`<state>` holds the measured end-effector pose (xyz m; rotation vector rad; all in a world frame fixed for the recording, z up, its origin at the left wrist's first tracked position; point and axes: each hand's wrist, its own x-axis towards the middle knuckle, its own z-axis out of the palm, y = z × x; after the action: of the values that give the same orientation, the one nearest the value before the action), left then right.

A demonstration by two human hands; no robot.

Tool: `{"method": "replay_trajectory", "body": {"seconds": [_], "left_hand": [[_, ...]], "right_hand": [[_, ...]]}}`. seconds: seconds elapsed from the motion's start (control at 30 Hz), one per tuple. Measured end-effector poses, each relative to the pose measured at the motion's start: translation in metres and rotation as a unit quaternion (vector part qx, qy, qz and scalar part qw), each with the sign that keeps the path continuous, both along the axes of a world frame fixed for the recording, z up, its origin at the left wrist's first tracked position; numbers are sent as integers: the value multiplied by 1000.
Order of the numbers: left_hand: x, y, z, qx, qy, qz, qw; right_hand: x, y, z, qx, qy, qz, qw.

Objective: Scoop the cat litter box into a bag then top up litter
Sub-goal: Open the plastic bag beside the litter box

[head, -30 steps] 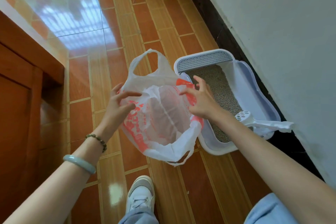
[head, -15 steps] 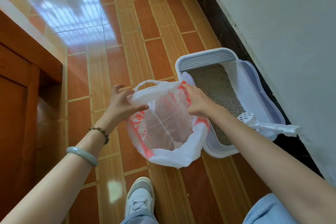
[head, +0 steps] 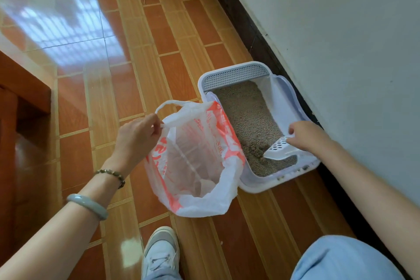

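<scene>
left grip [head: 136, 136] pinching bag [head: 195, 202], right grip [head: 306, 135] holding scoop [head: 276, 149]

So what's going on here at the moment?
A person is working at a litter box on the tiled floor. Their left hand pinches one handle of a white-and-red plastic bag, holding it open right beside the box. Their right hand grips the white slotted scoop, whose head rests on the grey litter. No scooped litter shows in the bag yet.
</scene>
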<state>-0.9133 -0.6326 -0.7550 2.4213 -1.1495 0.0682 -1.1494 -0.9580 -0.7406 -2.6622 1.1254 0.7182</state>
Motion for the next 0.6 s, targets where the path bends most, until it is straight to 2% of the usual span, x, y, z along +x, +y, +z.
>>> {"method": "replay_trajectory", "body": {"seconds": [0.1, 0.17, 0.3, 0.5, 0.6], "left_hand": [[-2, -5, 0, -11, -36, -17, 999], [-3, -5, 0, -12, -39, -46, 998], [-2, -5, -3, 16, -22, -76, 997], [-3, -6, -8, 33, 11, -31, 999], [-5, -11, -8, 25, 14, -28, 999]], "right_hand": [[-19, -1, 2, -28, 162, 19, 986], [-20, 3, 3, -26, 198, 20, 980], [-15, 4, 1, -69, 204, 45, 975], [-20, -7, 9, -63, 186, 88, 977], [-20, -3, 1, -45, 144, 99, 984]]}}
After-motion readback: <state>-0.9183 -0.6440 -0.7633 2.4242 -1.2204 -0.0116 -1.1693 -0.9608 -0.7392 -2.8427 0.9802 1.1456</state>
